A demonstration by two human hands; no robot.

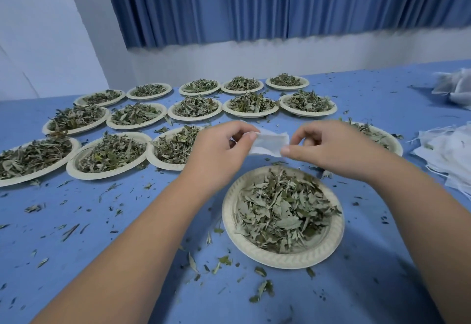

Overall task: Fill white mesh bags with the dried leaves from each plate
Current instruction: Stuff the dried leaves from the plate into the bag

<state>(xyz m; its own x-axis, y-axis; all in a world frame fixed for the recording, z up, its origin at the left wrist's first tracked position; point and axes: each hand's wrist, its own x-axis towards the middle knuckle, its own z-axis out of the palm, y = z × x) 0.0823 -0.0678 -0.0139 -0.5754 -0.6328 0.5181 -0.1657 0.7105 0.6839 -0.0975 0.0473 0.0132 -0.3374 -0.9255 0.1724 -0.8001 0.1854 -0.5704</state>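
curtain: blue, pleated | wall: white, below curtain | table: blue

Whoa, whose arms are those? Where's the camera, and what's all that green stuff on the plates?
There is no machine here, just a person. The camera sits on their head and looks down, so you see their own arms. The left hand and right hand each pinch one end of a small white mesh bag, near a plate of dried leaves. Many more plates of leaves stand behind it on the blue table. A pile of white bags lies at the right.
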